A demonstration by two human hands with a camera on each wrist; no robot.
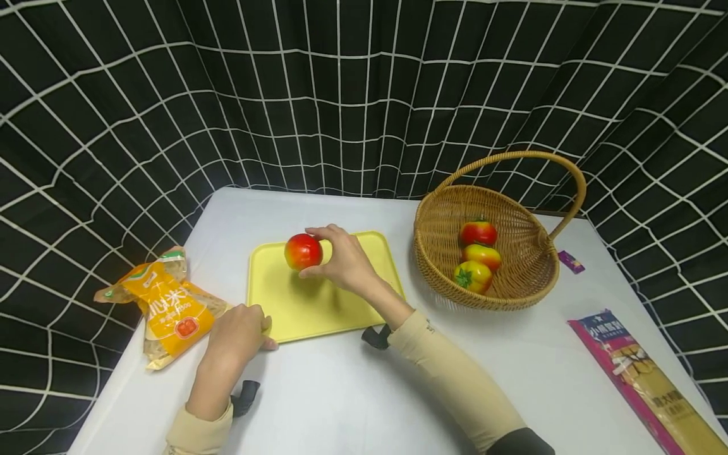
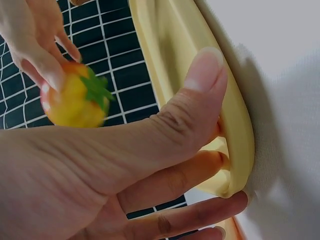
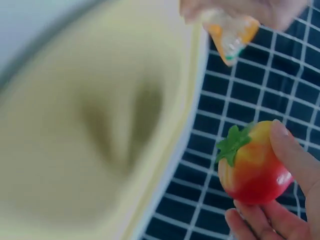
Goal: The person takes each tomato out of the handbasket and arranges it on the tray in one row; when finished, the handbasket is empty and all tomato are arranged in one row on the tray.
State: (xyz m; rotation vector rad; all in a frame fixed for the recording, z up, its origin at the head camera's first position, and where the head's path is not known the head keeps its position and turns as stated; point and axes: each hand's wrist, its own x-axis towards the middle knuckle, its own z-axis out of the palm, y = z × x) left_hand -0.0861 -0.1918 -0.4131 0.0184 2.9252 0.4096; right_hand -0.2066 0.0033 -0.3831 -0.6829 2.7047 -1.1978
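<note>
My right hand (image 1: 342,260) holds a red and yellow tomato (image 1: 303,251) above the yellow tray (image 1: 318,333), between thumb and fingers. A green leafy top shows on this tomato (image 3: 257,162) in the right wrist view. At the tray's near left corner, my left hand (image 1: 237,332) grips the rim. In the left wrist view the thumb (image 2: 202,75) lies over the rim and other fingers reach beneath it. To the right, a wicker basket (image 1: 426,256) contains three similar tomatoes (image 1: 473,277).
An orange and clear food bag (image 1: 170,309) lies left of the tray, close to my left hand. A long pink and yellow packet (image 1: 643,373) lies at the right edge. By the basket is a small purple wrapper (image 1: 570,261). Black gridded cloth (image 1: 352,95) surrounds the white table (image 1: 318,404).
</note>
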